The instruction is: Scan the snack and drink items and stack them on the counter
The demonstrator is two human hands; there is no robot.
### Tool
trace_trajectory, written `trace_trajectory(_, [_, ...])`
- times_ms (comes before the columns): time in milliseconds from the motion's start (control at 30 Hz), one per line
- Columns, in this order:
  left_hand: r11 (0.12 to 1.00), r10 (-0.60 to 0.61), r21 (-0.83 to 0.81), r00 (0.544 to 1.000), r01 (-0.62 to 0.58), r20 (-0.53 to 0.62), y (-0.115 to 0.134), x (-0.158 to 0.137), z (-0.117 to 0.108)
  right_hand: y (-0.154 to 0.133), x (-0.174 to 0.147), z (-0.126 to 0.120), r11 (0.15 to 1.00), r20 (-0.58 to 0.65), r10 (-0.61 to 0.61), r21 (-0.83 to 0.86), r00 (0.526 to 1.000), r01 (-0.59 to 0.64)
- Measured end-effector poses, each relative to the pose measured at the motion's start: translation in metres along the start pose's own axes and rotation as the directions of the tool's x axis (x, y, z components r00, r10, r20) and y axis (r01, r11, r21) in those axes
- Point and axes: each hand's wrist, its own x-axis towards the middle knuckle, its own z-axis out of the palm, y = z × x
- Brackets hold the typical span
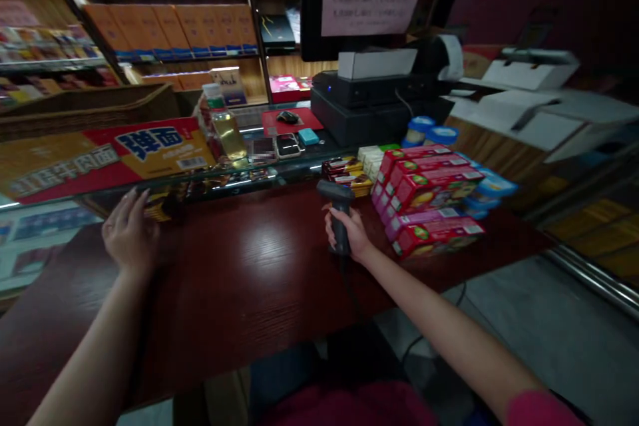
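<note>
My right hand (355, 229) is wrapped round the grip of a dark barcode scanner (341, 218), held upright over the reddish-brown wooden counter (239, 299). My left hand (128, 229) is at the counter's far left, slightly blurred, with its fingers stretched out. Right beside those fingers lie dark packets with yellow stripes (162, 205); whether the hand touches them I cannot tell. To the right of the scanner stand stacked red and purple boxes (424, 190). Small brown and yellow packets (349, 174) lie behind the scanner.
Blue-lidded tubs (486, 183) stand behind the boxes. A glass ledge carries a noodle carton (110, 153), a bottle of yellowish liquid (228, 130), a phone (288, 145) and a mouse (287, 117). A monitor (312, 6) rises at the back. The scanner's cable (349, 286) hangs downward.
</note>
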Motion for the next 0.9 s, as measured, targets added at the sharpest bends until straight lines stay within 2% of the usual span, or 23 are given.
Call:
trace_trajectory(67, [0.973,0.197,-0.134,0.979,-0.187,0.061,0.057,-0.001,0.019,-0.006,-0.004,-0.013,0.999,-0.102,-0.049,0.015,0.994,0.051])
trace_trajectory(133, [0.899,0.410,-0.253,0.890,-0.357,0.199,0.125,-0.006,0.043,-0.010,-0.006,-0.021,0.995,-0.202,-0.077,0.043,0.976,0.087])
trace_trajectory(200, [0.810,0.571,-0.362,0.760,-0.461,0.310,0.191,-0.012,0.072,-0.012,-0.005,-0.026,0.993,-0.265,-0.080,0.066,0.961,0.101])
trace_trajectory(267, [0.767,0.624,-0.434,0.706,-0.472,0.335,0.248,-0.014,0.102,-0.013,-0.004,-0.028,0.992,-0.290,-0.083,0.067,0.953,0.107])
trace_trajectory(333, [0.770,0.607,-0.480,0.715,-0.421,0.347,0.288,-0.012,0.129,-0.013,-0.001,-0.030,0.993,-0.300,-0.088,0.055,0.950,0.109])
trace_trajectory(433, [0.787,0.556,-0.519,0.750,-0.335,0.359,0.317,-0.007,0.158,-0.011,0.004,-0.033,0.993,-0.309,-0.099,0.036,0.946,0.115])
trace_trajectory(533, [0.748,0.570,-0.581,0.759,-0.321,0.314,0.310,-0.005,0.164,-0.011,0.003,-0.035,0.991,-0.300,-0.111,0.039,0.947,0.128])
trace_trajectory(600, [0.729,0.559,-0.615,0.781,-0.301,0.280,0.290,-0.007,0.154,-0.014,-0.002,-0.034,0.987,-0.275,-0.127,0.056,0.953,0.148])
trace_trajectory(667, [0.739,0.494,-0.634,0.823,-0.227,0.280,0.261,-0.011,0.138,-0.018,-0.008,-0.032,0.984,-0.219,-0.144,0.074,0.965,0.164])
trace_trajectory(733, [0.773,0.351,-0.629,0.879,-0.077,0.323,0.225,-0.016,0.121,-0.020,-0.013,-0.029,0.987,-0.132,-0.129,0.082,0.983,0.141])
trace_trajectory(800, [0.793,0.144,-0.597,0.913,0.124,0.381,0.186,-0.021,0.107,-0.018,-0.013,-0.024,0.995,-0.023,-0.063,0.071,0.998,0.065])
trace_trajectory(833, [0.782,0.035,-0.579,0.913,0.229,0.407,0.166,-0.024,0.101,-0.016,-0.011,-0.019,0.998,0.036,-0.017,0.058,0.999,0.014])
trace_trajectory(900, [0.706,-0.157,-0.566,0.873,0.427,0.462,0.130,-0.028,0.091,-0.007,-0.002,-0.007,0.996,0.149,0.086,0.022,0.985,-0.090])
